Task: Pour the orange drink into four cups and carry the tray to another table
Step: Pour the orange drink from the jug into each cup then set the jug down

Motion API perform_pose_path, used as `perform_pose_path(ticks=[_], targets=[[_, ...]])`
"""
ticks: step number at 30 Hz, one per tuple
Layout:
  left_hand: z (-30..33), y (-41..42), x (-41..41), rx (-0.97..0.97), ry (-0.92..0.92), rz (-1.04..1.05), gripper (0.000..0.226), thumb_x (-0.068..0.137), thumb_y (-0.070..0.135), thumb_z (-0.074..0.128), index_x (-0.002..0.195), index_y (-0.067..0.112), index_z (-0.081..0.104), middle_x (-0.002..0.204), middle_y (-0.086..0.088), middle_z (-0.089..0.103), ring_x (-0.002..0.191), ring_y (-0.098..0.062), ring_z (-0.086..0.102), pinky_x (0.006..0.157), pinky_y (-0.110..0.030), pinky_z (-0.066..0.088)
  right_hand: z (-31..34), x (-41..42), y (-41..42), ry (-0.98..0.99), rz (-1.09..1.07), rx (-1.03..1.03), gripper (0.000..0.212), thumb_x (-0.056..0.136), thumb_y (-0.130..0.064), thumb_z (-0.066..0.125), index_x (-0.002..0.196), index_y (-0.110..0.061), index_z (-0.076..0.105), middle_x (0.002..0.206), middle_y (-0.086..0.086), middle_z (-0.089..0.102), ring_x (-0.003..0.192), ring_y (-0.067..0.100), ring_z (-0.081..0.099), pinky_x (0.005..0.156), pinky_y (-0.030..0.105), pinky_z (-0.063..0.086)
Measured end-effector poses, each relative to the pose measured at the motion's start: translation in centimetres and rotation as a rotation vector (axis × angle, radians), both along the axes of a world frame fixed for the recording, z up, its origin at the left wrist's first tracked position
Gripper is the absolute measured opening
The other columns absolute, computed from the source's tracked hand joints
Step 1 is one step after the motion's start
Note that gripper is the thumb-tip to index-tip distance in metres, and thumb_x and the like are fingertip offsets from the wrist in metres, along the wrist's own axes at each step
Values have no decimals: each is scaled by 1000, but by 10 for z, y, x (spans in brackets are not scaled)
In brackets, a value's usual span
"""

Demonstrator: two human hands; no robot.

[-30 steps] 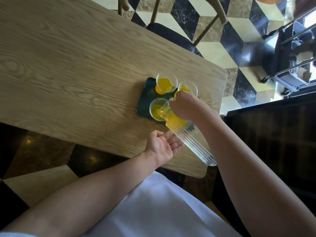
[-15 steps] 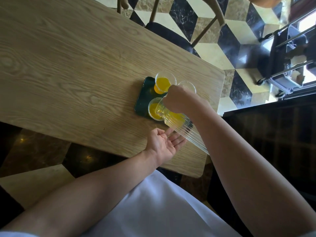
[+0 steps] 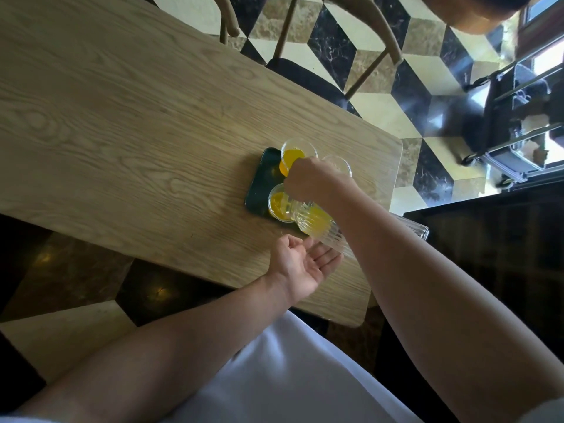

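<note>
A dark green tray [image 3: 262, 181] sits near the right end of the wooden table [image 3: 137, 132]. On it stand clear plastic cups: a far one [image 3: 294, 155] with orange drink, a second far cup [image 3: 340, 166] partly hidden behind my hand, and a near one [image 3: 279, 203] with orange drink in it. My right hand [image 3: 314, 181] grips a ribbed clear pitcher [image 3: 323, 227], tilted steeply with its spout over the near cup. My left hand [image 3: 300, 264] lies palm up, fingers apart, on the table under the pitcher's body, holding nothing.
A wooden chair with a dark seat [image 3: 308, 77] stands at the table's far side. The floor [image 3: 396, 96] is tiled in black, cream and brown. A dark cabinet [image 3: 494, 254] stands to the right, and a metal trolley [image 3: 515, 117] is beyond it.
My right hand has tipped the pitcher further, raising its base, while drink runs into the near cup. My left hand has stayed under the pitcher.
</note>
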State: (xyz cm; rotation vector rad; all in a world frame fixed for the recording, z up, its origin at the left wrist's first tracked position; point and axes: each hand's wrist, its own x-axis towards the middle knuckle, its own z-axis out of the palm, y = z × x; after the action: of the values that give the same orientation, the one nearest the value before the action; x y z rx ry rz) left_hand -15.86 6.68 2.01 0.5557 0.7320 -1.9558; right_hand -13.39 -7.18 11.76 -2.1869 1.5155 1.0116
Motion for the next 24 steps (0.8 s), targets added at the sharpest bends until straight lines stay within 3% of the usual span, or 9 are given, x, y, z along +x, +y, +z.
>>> perform_pose_path(ticks=[3, 9, 12, 14, 19, 22, 24], targets=[[-2, 0, 0, 18, -5, -4, 51, 83, 19, 35, 130, 4, 49, 134, -23, 57, 130, -44, 53, 110, -55, 41, 0, -4, -1, -31, -15, -23, 1, 89, -10, 53, 90, -10, 53, 76, 4, 50, 58, 16, 47, 46, 25, 31], [1, 2, 0, 38, -47, -16, 53, 83, 18, 36, 132, 3, 47, 130, -30, 61, 127, -46, 54, 114, -57, 36, 0, -6, 3, -49, -30, -53, 10, 90, -11, 54, 81, -11, 50, 72, 3, 48, 56, 17, 48, 45, 25, 33], [-1, 5, 0, 34, -66, -13, 50, 81, 19, 36, 129, 8, 47, 111, -26, 67, 120, -43, 59, 114, -56, 37, -3, -6, 9, -74, -38, -34, 14, 88, -7, 50, 74, -11, 48, 71, 3, 49, 57, 16, 49, 44, 26, 35], [1, 6, 1, 13, -83, -14, 39, 82, 19, 34, 116, 8, 50, 92, -25, 71, 108, -40, 63, 108, -53, 43, -2, -6, 12, -98, -44, -49, 16, 87, -7, 50, 72, -12, 47, 71, 2, 49, 57, 16, 48, 45, 26, 35], [5, 10, 1, 4, -103, -2, 31, 80, 20, 35, 102, 12, 53, 77, -14, 66, 77, -26, 74, 78, -44, 57, 2, -6, 21, -149, -99, -52, 9, 87, -10, 50, 79, -12, 52, 72, 2, 50, 59, 16, 48, 47, 27, 36], [11, 10, 3, 23, -113, 34, 39, 80, 19, 34, 111, 20, 58, 76, -16, 72, 66, -32, 75, 80, -46, 52, 8, -8, 30, -186, -128, -63, 5, 87, -10, 51, 83, -12, 54, 71, 1, 49, 61, 18, 50, 49, 28, 37], [18, 7, 6, -10, -115, 37, 35, 81, 19, 34, 99, 12, 63, 79, -17, 74, 68, -32, 75, 81, -46, 50, 18, -9, 34, -210, -129, -99, 6, 88, -10, 50, 83, -13, 52, 71, 1, 47, 60, 18, 47, 49, 28, 34]])
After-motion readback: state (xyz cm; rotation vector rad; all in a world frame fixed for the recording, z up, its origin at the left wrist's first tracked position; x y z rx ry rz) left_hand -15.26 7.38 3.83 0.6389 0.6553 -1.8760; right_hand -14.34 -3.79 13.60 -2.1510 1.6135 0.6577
